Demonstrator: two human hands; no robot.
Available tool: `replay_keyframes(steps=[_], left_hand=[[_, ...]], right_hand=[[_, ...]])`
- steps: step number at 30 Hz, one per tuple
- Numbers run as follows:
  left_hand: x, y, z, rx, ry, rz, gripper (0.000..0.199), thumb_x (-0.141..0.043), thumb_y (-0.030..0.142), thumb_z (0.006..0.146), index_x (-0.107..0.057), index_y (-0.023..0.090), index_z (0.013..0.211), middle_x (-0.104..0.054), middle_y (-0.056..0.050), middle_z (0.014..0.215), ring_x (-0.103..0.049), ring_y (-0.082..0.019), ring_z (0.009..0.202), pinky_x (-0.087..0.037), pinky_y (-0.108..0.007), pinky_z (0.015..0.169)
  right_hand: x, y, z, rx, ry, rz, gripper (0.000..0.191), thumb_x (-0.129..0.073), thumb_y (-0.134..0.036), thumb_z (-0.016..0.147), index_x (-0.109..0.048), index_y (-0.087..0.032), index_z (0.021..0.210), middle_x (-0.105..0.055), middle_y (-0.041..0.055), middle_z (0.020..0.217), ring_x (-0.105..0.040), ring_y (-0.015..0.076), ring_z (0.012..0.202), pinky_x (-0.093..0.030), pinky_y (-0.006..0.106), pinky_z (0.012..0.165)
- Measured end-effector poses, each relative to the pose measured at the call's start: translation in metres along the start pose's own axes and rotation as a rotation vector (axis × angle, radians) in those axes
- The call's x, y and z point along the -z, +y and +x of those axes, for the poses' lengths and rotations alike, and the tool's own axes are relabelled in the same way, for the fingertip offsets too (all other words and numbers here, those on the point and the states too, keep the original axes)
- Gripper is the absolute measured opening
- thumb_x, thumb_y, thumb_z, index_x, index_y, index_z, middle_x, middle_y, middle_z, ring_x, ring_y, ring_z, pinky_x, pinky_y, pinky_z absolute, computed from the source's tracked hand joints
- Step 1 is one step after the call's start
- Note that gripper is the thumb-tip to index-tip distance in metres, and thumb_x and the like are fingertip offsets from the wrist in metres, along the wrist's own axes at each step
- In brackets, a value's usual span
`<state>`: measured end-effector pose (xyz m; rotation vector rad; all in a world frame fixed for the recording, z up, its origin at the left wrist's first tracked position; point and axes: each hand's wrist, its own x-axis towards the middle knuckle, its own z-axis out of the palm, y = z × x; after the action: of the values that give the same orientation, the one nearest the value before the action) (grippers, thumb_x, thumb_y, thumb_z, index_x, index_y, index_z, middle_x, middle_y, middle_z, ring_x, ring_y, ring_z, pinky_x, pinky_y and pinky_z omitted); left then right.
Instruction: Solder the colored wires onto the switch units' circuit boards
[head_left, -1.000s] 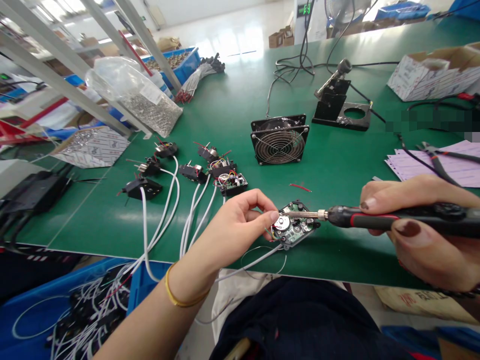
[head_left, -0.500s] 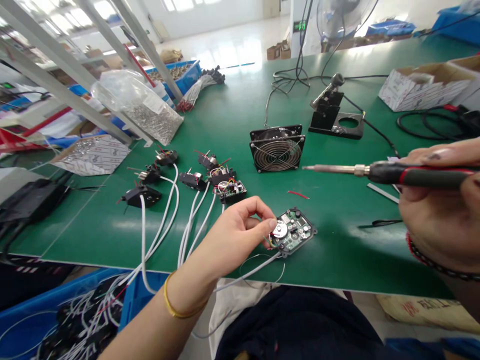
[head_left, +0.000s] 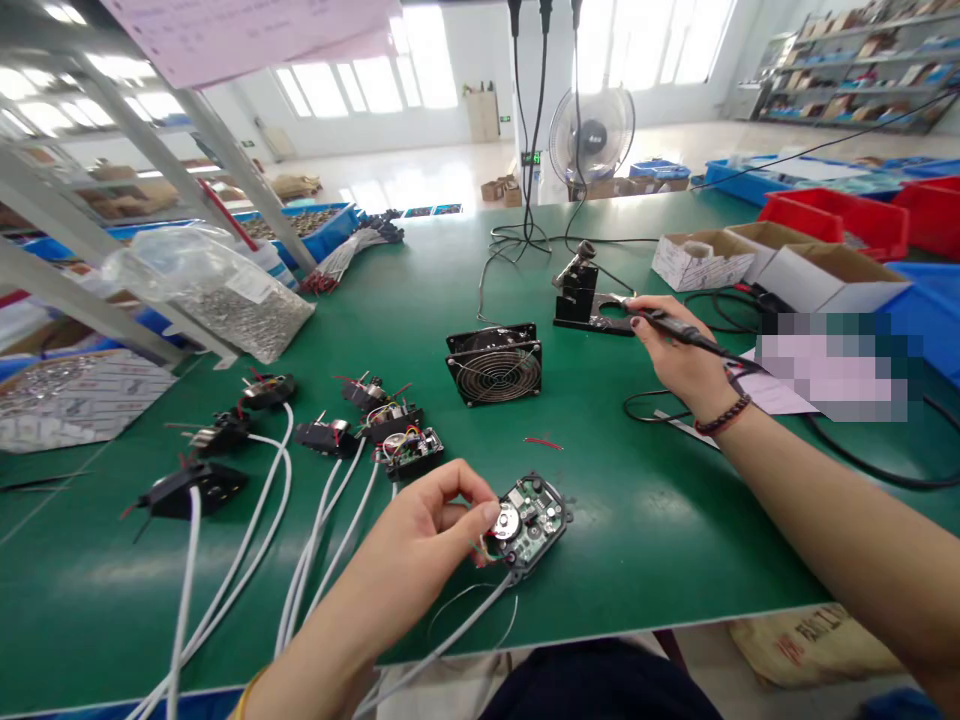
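Note:
My left hand (head_left: 442, 530) pinches the left edge of a circuit board (head_left: 536, 530) in a black housing, beside its silver disc. Thin coloured wires show below those fingertips, and a grey cable (head_left: 472, 620) runs from the board toward the table edge. My right hand (head_left: 679, 350) is closed around the dark handle of a soldering iron (head_left: 675, 328). It is at the base of the black iron stand (head_left: 576, 300); the iron's tip is hard to make out there. A short red wire (head_left: 543, 443) lies beyond the board.
A small black fan (head_left: 495, 368) stands mid-table. Several black units with white cables, one of them an open unit (head_left: 409, 450), lie to the left. A bag of metal parts (head_left: 255, 310) is behind them. Cartons (head_left: 825, 280), red bins (head_left: 840, 222) and black cable loops occupy the right.
My right hand has carried the soldering iron away from the board, forward to the stand. My left hand keeps its pinch at the board. The view has tilted up and turned right.

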<state>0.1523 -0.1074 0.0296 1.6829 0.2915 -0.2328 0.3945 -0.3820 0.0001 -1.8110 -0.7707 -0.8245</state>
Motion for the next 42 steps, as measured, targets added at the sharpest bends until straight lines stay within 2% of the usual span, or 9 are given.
replay_keyframes(steps=[3,6,9,12,15,19,24,31,42], left_hand=[[0.0,-0.001,0.001,-0.001,-0.009,-0.006,0.038,-0.089,0.052,0.08,-0.068,0.02,0.079,-0.066,0.002,0.067,-0.061,-0.014,0.062,-0.049,-0.025,0.063],[-0.001,-0.001,0.0,-0.012,-0.006,-0.024,0.035,-0.089,0.049,0.081,-0.068,0.02,0.08,-0.067,0.003,0.069,-0.061,-0.013,0.062,-0.049,-0.025,0.062],[-0.002,-0.001,-0.002,-0.021,-0.008,-0.045,0.034,-0.088,0.046,0.082,-0.067,0.019,0.081,-0.067,0.003,0.07,-0.061,-0.013,0.062,-0.049,-0.024,0.062],[-0.003,-0.001,-0.002,-0.009,-0.015,-0.061,0.031,-0.088,0.043,0.082,-0.067,0.019,0.083,-0.068,0.002,0.071,-0.063,-0.013,0.063,-0.05,-0.024,0.063],[-0.004,-0.001,0.0,-0.01,-0.017,-0.066,0.029,-0.087,0.04,0.082,-0.068,0.019,0.084,-0.069,0.002,0.073,-0.063,-0.012,0.063,-0.05,-0.024,0.064],[-0.005,-0.004,-0.002,-0.049,-0.003,-0.095,0.027,-0.087,0.039,0.084,-0.069,0.019,0.088,-0.069,0.003,0.075,-0.063,-0.012,0.066,-0.049,-0.025,0.065],[-0.005,-0.018,-0.029,-0.187,0.218,-0.012,0.015,-0.081,0.033,0.095,-0.076,0.022,0.104,-0.073,-0.001,0.092,-0.066,-0.017,0.084,-0.052,-0.029,0.079],[-0.021,-0.031,-0.051,-0.356,0.285,0.139,0.009,-0.078,0.027,0.102,-0.08,0.026,0.11,-0.071,-0.002,0.103,-0.062,-0.019,0.092,-0.048,-0.032,0.085],[-0.029,-0.032,-0.048,-0.275,0.361,-0.044,0.015,-0.076,0.038,0.104,-0.082,0.024,0.107,-0.076,-0.003,0.1,-0.065,-0.02,0.091,-0.052,-0.03,0.083]], right_hand=[[0.002,-0.014,-0.001,0.011,0.029,0.028,0.019,-0.072,-0.043,0.109,-0.078,-0.027,0.118,-0.083,0.0094,0.12,-0.079,0.0302,0.114,-0.065,0.053,0.109],[0.005,-0.047,-0.012,0.019,-0.022,0.248,0.014,-0.069,-0.036,0.113,-0.071,-0.03,0.125,-0.084,0.0057,0.116,-0.083,0.0248,0.103,-0.07,0.046,0.098],[0.008,-0.082,-0.03,-0.01,-0.255,0.403,0.01,-0.064,-0.031,0.116,-0.065,-0.031,0.126,-0.087,0.0044,0.115,-0.087,0.0241,0.107,-0.073,0.042,0.095],[0.008,-0.103,-0.051,0.049,-0.672,0.45,0.041,-0.081,-0.04,0.107,-0.058,-0.032,0.139,-0.08,0.0112,0.145,-0.08,0.0271,0.134,-0.069,0.041,0.111],[0.003,-0.108,-0.07,0.11,-0.868,0.461,0.054,-0.084,-0.042,0.105,-0.052,-0.03,0.146,-0.073,0.0171,0.156,-0.076,0.029,0.143,-0.067,0.041,0.114],[-0.007,-0.106,-0.086,0.184,-0.848,0.437,0.04,-0.076,-0.038,0.11,-0.054,-0.029,0.143,-0.078,0.0154,0.148,-0.08,0.0279,0.134,-0.068,0.043,0.111],[-0.008,-0.106,-0.09,0.14,-0.826,0.396,0.046,-0.081,-0.037,0.106,-0.055,-0.03,0.143,-0.079,0.0146,0.146,-0.081,0.0299,0.13,-0.069,0.044,0.106],[-0.008,-0.107,-0.089,0.139,-0.827,0.397,0.044,-0.078,-0.04,0.108,-0.054,-0.03,0.144,-0.079,0.0152,0.143,-0.081,0.0305,0.13,-0.07,0.044,0.106],[-0.008,-0.106,-0.088,0.132,-0.824,0.416,0.047,-0.082,-0.039,0.106,-0.057,-0.031,0.145,-0.079,0.0126,0.143,-0.08,0.0306,0.13,-0.069,0.045,0.107]])
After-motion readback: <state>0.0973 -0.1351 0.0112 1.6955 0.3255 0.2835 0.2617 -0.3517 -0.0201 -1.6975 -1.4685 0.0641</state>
